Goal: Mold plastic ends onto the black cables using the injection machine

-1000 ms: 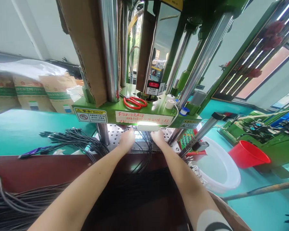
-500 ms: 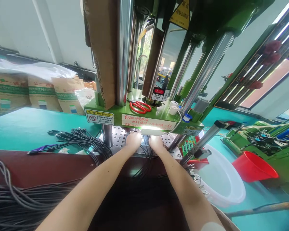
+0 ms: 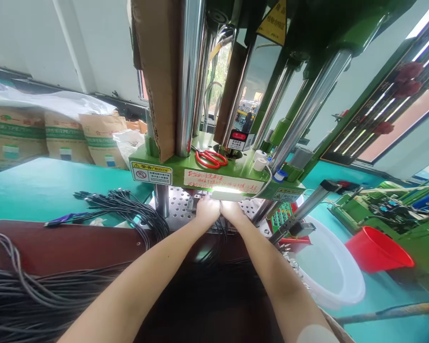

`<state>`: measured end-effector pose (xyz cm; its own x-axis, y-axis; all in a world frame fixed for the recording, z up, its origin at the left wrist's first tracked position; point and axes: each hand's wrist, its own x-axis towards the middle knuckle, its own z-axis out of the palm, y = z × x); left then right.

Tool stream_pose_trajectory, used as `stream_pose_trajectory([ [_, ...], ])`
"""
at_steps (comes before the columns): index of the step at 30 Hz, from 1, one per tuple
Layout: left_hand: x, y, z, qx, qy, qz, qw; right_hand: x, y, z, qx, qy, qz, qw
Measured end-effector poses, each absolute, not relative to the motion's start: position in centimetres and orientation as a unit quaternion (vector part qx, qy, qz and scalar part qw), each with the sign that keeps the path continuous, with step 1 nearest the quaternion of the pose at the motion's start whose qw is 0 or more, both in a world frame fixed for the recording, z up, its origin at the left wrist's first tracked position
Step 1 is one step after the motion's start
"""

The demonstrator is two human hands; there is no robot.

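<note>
My left hand (image 3: 207,211) and my right hand (image 3: 231,212) reach side by side under the green press plate (image 3: 214,177) of a vertical moulding machine, just below its lit lamp (image 3: 228,195). The two hands touch each other over the mould area on the perforated steel bed (image 3: 178,204). Black cables (image 3: 217,238) run from under the hands down toward me. Only the backs of the hands show; the fingers are hidden under the plate, so what they hold cannot be made out.
Red scissors (image 3: 210,158) lie on the green plate. A bundle of black cables (image 3: 121,202) lies at left, more cables (image 3: 28,295) at lower left. A white basin (image 3: 329,271) and red bucket (image 3: 377,247) stand at right. Paper sacks (image 3: 57,138) line the back left.
Both hands have drawn together until they touch under the lamp; a second ago they were apart. The camera has tilted slightly, shifting the machine.
</note>
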<state>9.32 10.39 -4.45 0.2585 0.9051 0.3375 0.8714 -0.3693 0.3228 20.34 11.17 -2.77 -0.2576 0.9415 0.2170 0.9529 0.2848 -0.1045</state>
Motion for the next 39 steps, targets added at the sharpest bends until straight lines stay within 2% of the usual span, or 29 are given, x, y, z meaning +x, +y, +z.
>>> stream_pose_trajectory([
  [13, 9.1, 11.6, -5.6, 0.8, 0.555, 0.224, 0.03, 18.8, 11.8, -3.4, -0.622, -0.774, -0.047, 0.105],
  [24, 8.8, 10.5, -4.4, 0.808, 0.547, 0.219, -0.017, 24.9, 10.4, -4.5, -0.65, -0.749, -0.069, 0.107],
  [39, 7.1, 10.2, -4.3, 0.831, 0.514, 0.214, -0.01, 24.5, 11.9, -5.1, -0.631, -0.767, -0.065, 0.098],
])
